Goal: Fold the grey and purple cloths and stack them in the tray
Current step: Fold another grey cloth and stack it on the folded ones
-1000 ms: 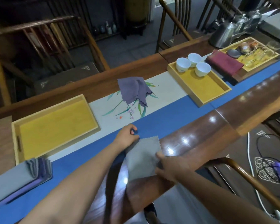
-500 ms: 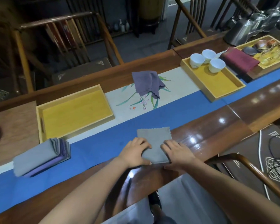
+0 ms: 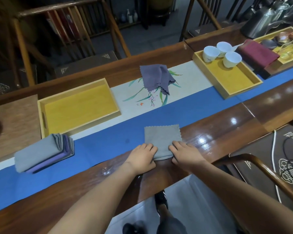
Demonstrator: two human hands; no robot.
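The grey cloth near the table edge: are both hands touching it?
Touching. The head view shows the left hand and right hand gripping the near corners of the grey cloth, fingers on top.

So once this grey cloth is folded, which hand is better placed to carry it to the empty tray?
Probably the left hand: the empty tray lies on its side of the grey cloth, while the right hand would cross over.

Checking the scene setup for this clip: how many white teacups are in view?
3. All three white teacups stand in the far corner of the right yellow tray: one left, one behind, one right. Others may hide in the blurred clutter beyond.
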